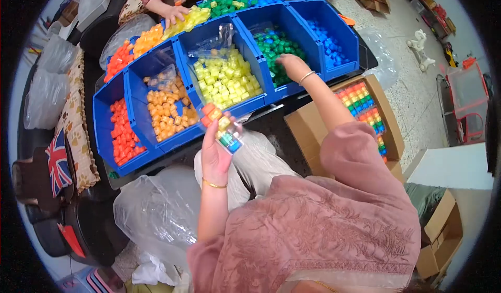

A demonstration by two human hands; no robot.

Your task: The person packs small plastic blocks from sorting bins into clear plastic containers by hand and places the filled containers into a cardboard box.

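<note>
My left hand (216,160) is closed around a clear plastic pack (231,142) of small coloured cubes, orange-red, yellow, green and blue, held tilted before the bins. My right hand (293,67) reaches into a blue bin of green cubes (274,43). Its fingers are curled together, and what they grip, if anything, is hidden. Beside that bin, one holds yellow cubes (228,76) with clear empty packs (211,46) on top. Further left come bins of orange cubes (169,110) and red cubes (124,131). At the right end are blue cubes (326,42).
Across the bins, another person's hand (176,14) rests near yellow cubes (189,21) in a far row. To my right, an open cardboard box (308,134) holds filled rainbow packs (365,105). Clear plastic bags (162,204) lie at my left.
</note>
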